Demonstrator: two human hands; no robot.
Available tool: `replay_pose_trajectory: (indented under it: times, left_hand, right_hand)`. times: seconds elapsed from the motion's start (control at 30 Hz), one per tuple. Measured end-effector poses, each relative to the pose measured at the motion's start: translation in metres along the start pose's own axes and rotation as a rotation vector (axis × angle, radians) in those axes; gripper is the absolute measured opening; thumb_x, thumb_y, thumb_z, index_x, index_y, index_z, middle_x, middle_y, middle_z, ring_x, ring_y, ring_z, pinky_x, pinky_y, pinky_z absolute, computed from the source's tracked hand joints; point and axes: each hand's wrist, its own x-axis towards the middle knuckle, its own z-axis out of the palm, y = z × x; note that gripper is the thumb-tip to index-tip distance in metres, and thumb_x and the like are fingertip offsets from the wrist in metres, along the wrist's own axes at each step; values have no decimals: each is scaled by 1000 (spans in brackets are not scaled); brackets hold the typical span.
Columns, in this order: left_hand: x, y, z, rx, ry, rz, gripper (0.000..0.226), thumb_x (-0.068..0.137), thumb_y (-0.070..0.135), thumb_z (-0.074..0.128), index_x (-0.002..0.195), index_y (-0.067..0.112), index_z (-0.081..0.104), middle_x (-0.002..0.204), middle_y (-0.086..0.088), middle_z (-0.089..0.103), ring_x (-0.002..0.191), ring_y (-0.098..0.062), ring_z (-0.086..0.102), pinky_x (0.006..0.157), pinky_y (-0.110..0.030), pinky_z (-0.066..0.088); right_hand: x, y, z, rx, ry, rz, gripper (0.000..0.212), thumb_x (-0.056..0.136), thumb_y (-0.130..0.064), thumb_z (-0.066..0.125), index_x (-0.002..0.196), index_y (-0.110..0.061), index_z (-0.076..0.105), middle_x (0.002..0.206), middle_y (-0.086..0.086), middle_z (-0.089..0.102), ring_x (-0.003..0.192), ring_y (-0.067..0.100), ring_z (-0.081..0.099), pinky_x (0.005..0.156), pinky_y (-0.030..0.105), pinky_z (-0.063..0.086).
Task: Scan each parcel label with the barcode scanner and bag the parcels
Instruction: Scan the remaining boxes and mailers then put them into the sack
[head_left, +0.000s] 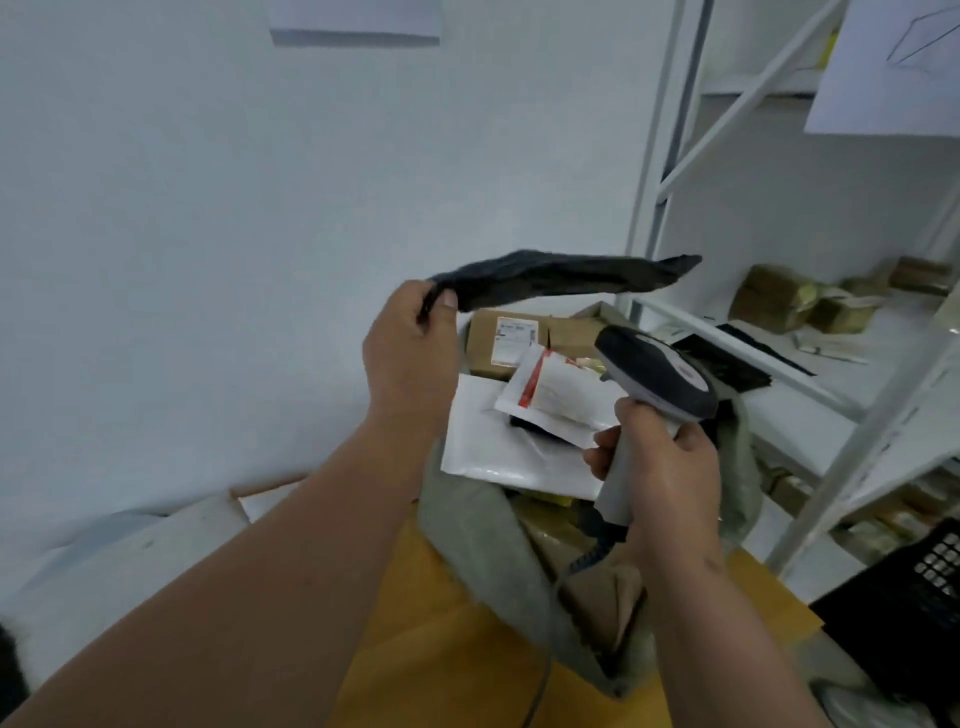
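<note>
Raised hands (410, 343) with parcel (561, 278), scanner (657, 382)

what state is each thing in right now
left hand: pinching one end of the black parcel
black parcel: held up in the air, lying roughly level, label not visible
right hand: gripping the scanner handle
scanner: upright, head aimed away
grey bag: mouth open, parcels inside
white mailer: lying flat in the bag

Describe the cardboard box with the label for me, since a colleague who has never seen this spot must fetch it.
Start at the open grey sack beside the white shelving. At its far end, beneath the dark parcel, sits the cardboard box. Unlike the white mailers in front, it is brown and rigid, with a white, red-edged label.
</note>
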Motion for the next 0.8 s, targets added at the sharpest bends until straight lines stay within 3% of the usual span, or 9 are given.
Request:
replay_pose_trajectory:
  times: [0.07, 0.13, 0.3, 0.4, 0.47, 0.67, 0.8]
  left_hand:
    - [-15, -16, 22, 110, -194, -39, 8, 97, 18, 53, 94, 21, 60, 75, 15, 54, 69, -5, 50, 59, -3, 34]
    - [-28, -31, 35, 200, -295, -59, 12, 94, 14, 53, 97, 15, 65, 83, 8, 59, 77, -11, 52, 60, -11, 34]
    - [-28, -39, 45, 369, -163, -4, 9, 86, 8, 50, 80, 3, 55, 77, -6, 56, 72, -23, 48, 61, -28, 27]
    - [-18, -34, 51, 395, -127, 78, 13, 86, 3, 47, 74, 4, 43, 70, -1, 43, 66, -21, 38, 55, -30, 19]
    - [-13, -31, 60, 409, -169, 77, 13, 87, 5, 45, 75, 6, 42, 70, 3, 40, 67, -19, 38, 54, -29, 23]
    - [-23, -29, 108, 517, -606, -14, 18, 92, 12, 43, 94, 13, 61, 95, -3, 59, 86, -21, 53, 73, -30, 41]
    - [-25, -41, 114, 633, -629, -34, 35, 93, 9, 42, 116, 17, 66, 115, -5, 63, 104, -23, 53, 87, -31, 43]
  right_hand:
    - [17, 1, -14, -9, 8, 23, 8, 93, -21, 65, 90, -17, 59, 73, 7, 64, 55, 17, 62, 59, 29, 53]
    - [33, 4, -26, -17, 2, 24, 12, 92, -21, 66, 101, -13, 61, 72, 7, 64, 53, 16, 63, 52, 27, 53]
    - [63, 10, -44, -21, -12, 48, 15, 92, -19, 66, 103, -10, 63, 71, 8, 64, 51, 12, 63, 46, 21, 52]
    - [76, 14, -46, -23, -47, 68, 22, 92, -19, 66, 110, -7, 63, 73, 9, 65, 51, 12, 64, 47, 21, 53]
    - [82, 17, -46, -19, -58, 78, 25, 92, -19, 66, 114, -6, 62, 73, 9, 64, 55, 15, 63, 48, 22, 54]
    - [99, 20, -51, -20, -105, 109, 12, 94, -19, 65, 102, -10, 64, 72, 9, 63, 55, 17, 62, 54, 28, 54]
    - [107, 23, -54, -10, -117, 141, 10, 93, -18, 66, 98, -10, 64, 68, 8, 63, 54, 17, 61, 52, 26, 55]
